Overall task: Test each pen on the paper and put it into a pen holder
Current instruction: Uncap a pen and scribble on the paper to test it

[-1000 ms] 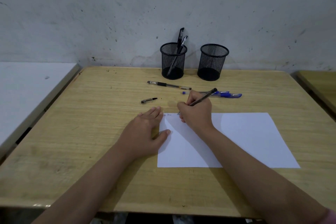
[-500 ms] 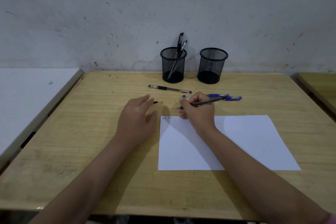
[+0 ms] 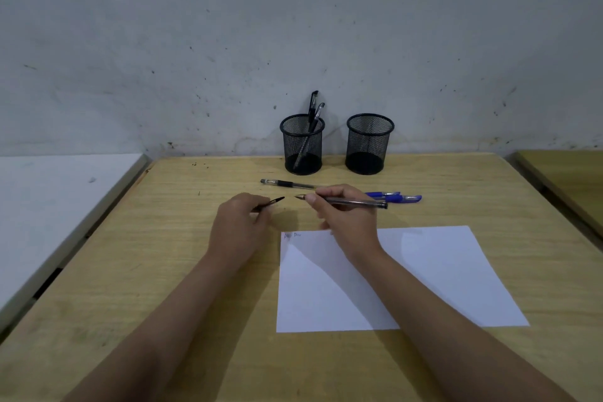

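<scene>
Two pens already stand in the left mesh holder (image 3: pixel 302 143); the right hand (image 3: pixel 346 215) grips an uncapped black pen (image 3: pixel 350 202) above the surface (image 3: pixel 163 254), the left hand (image 3: pixel 239 225) pinches its cap (image 3: pixel 272 202) — capping comes next, needing tip and cap aligned; then the holder.

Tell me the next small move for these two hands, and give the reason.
Probably bring the pen cap pinched in the left hand onto the tip of the black pen held by the right hand. Cap and tip already face each other with a small gap, and scribbles on the paper suggest this pen is tested.
</scene>
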Motion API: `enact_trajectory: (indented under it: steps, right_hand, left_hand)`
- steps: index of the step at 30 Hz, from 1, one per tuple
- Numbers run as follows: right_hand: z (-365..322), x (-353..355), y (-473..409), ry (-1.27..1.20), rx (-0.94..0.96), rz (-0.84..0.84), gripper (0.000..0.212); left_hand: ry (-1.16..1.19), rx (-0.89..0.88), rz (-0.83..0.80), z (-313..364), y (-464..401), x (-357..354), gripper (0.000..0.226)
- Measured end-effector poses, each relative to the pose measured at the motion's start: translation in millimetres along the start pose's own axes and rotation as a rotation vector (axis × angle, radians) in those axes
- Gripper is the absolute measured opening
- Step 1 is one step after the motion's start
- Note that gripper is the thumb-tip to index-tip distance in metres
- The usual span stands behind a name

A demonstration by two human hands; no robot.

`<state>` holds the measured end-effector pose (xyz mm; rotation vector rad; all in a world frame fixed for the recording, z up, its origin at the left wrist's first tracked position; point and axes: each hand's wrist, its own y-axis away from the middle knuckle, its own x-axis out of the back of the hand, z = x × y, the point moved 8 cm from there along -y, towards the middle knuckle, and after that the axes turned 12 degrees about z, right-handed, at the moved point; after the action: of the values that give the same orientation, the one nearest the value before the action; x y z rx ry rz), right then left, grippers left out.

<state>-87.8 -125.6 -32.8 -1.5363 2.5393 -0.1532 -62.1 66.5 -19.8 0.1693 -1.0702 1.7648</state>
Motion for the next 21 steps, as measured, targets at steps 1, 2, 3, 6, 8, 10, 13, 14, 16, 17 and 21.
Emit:
enact_trajectory:
  steps: [1,2,3,6,8,10,13,14,16,17,21]
  right_hand:
    - [-4.8,-0.3,0.0,-0.025,0.017,-0.012,0.003]
    - [-8.5,-0.4,0.0,-0.046,0.037,-0.025,0.004]
    - [-11.7,-1.0,0.2,-0.06,0.047,-0.041,0.007]
    - [-18.7,-1.2,0.9,-0.051,0.079,-0.059,0.01]
    - [-22.2,-0.6,0.8,-0.038,0.093,-0.061,0.01]
    - [-26.7,-0.7,2.3,-0.028,0.106,-0.085,0.01]
    - [-34.2,-1.2,6.3,-0.052,0.098,-0.143,0.009]
    - [-37.2,-0.3,7.5,-0.073,0.096,-0.158,0.01]
    - [-44.9,1.7,10.5,-0.12,0.106,-0.187,0.011]
    - [-48.7,2.6,12.4,-0.152,0.111,-0.201,0.01]
    - [-63.0,5.9,23.8,-0.232,0.144,-0.214,0.009]
  left_hand:
    - [0.084,0.04,0.023,5.0,0.1,4.4,0.015]
    - [0.153,0.065,0.037,10.1,0.2,7.7,0.015]
    - [0.202,0.071,0.043,15.6,0.2,10.0,0.015]
    - [0.317,0.068,0.056,29.1,-0.1,15.1,0.014]
    - [0.38,0.062,0.052,36.4,0.8,17.8,0.017]
    - [0.407,0.012,0.029,45.4,2.3,19.2,0.019]
    - [0.434,-0.064,-0.003,55.7,4.7,21.5,0.02]
    - [0.451,-0.06,-0.01,57.0,5.2,22.3,0.02]
    - [0.492,-0.043,-0.018,59.7,6.4,24.7,0.021]
    - [0.504,-0.045,-0.014,62.0,6.9,26.7,0.021]
    - [0.499,-0.15,0.051,77.8,10.0,41.5,0.019]
